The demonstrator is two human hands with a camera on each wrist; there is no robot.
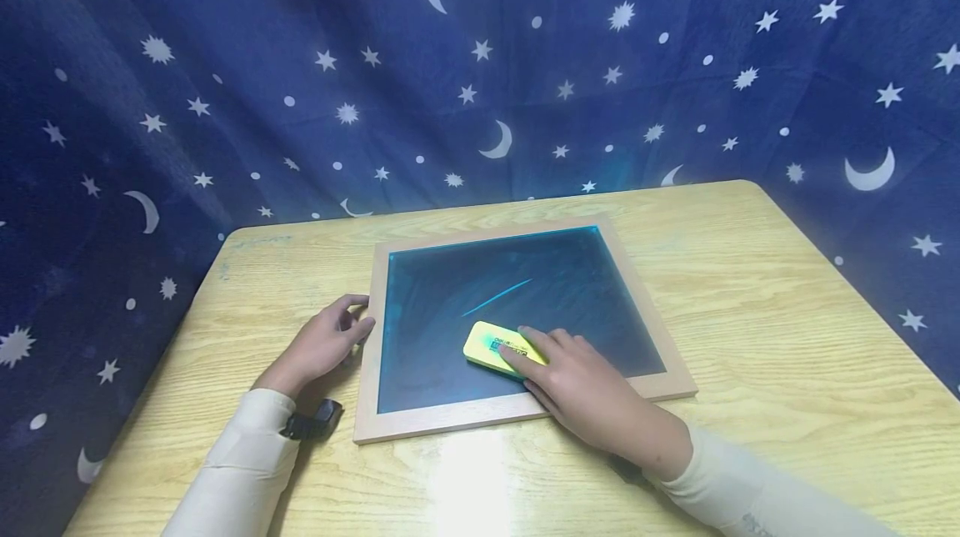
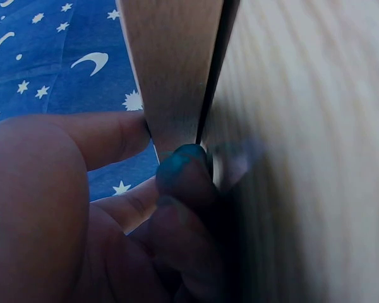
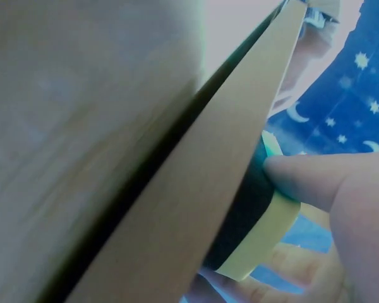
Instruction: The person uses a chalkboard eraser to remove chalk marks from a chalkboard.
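A small chalkboard (image 1: 480, 262) in a light wooden frame lies on the table, with one bright blue-green line (image 1: 497, 297) across its dark, smudged surface. My right hand (image 1: 592, 391) grips a yellow board eraser (image 1: 487, 345) over the lower part of the board. In the right wrist view the dark pad of the eraser (image 3: 246, 205) faces the board, and a finger lies against its yellow body. At the left side of the frame (image 2: 174, 69), my left hand (image 1: 322, 345) holds the edge between thumb and curled fingers. One of its fingertips (image 2: 180, 167) is stained blue-green.
Beneath the board is a wood-grain table (image 1: 765, 312) with a rounded far corner. A dark blue curtain (image 1: 540, 62) with white moons and stars hangs behind it and along the sides. Faint blue smudges (image 1: 258, 242) mark the far left of the tabletop.
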